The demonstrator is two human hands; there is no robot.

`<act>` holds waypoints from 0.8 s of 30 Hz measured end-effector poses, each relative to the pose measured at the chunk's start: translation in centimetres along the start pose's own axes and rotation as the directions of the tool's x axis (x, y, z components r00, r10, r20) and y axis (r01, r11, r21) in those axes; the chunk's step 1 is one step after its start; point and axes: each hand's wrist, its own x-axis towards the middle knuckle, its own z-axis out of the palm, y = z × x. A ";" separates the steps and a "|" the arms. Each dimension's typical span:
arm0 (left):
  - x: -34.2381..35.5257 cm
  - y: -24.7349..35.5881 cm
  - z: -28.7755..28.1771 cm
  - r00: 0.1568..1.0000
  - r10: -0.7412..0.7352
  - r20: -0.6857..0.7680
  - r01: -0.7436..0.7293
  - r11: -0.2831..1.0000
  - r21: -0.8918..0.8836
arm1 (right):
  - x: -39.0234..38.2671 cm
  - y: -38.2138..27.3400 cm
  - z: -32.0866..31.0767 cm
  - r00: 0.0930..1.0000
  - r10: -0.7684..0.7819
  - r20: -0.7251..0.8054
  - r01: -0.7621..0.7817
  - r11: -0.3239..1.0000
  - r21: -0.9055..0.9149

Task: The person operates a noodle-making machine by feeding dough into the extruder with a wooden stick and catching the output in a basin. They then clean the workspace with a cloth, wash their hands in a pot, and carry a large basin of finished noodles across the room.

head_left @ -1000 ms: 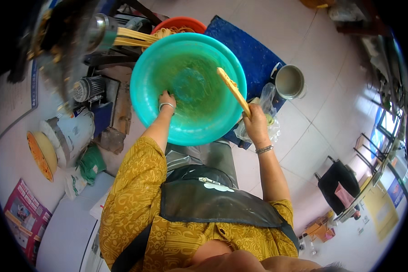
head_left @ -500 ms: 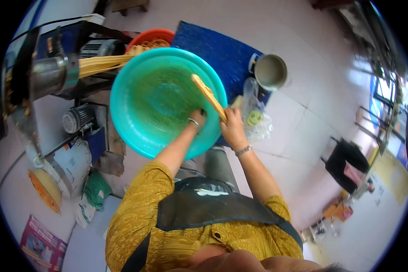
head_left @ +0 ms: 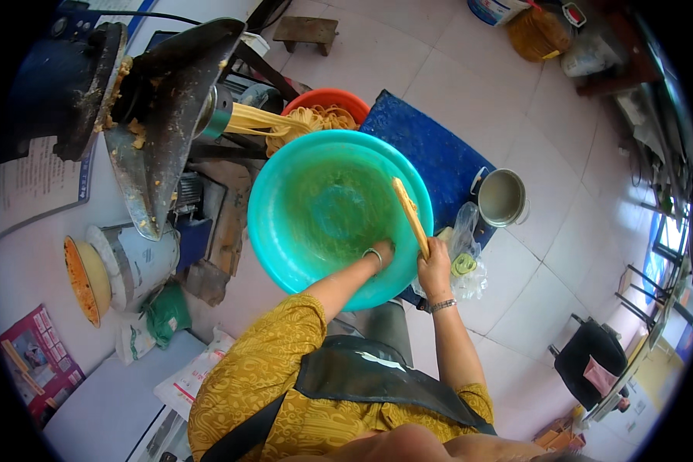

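A large turquoise basin (head_left: 273, 258) stands before me, with a yellowish-green film over its inside. My left hand (head_left: 381, 251) reaches down into it against the inner right wall; its fingers are mostly hidden. Over the basin's right rim, my right hand (head_left: 434, 271) is closed round the lower end of a pale wooden-looking stick (head_left: 410, 214). The stick slants up and to the left, its free end above the basin. Just right of that hand lies a clear plastic bag (head_left: 470, 285) with a yellow-green roll (head_left: 463, 265).
A machine with a metal hopper (head_left: 162, 115) extrudes yellow strands (head_left: 258, 119) towards a red tub (head_left: 335, 94) behind the basin. A blue board (head_left: 431, 142) and a metal pot (head_left: 502, 198) lie to the right. Further off are a wooden stool (head_left: 306, 32) and a black chair (head_left: 589, 360).
My view has shifted leftward and upward, bringing more of the hopper in; the basin appears lower and further right. The stick stands a little steeper. My left hand stays inside the basin.
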 end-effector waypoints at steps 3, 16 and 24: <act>-1.0 1.5 -2.7 0.955 -0.166 0.246 0.227 0.943 -0.242 | 0.0 0.4 0.0 1.000 0.012 0.000 -0.012 1.000 -0.017; -34.8 19.0 -31.2 0.693 0.551 -0.464 -0.667 0.735 -0.122 | 0.9 -2.0 -3.5 0.996 -0.085 0.011 0.085 0.991 -0.101; -37.8 19.9 -43.5 0.069 0.797 -0.600 -0.117 0.604 0.788 | 1.4 -13.1 -13.0 0.974 -0.225 -0.035 0.228 0.970 0.084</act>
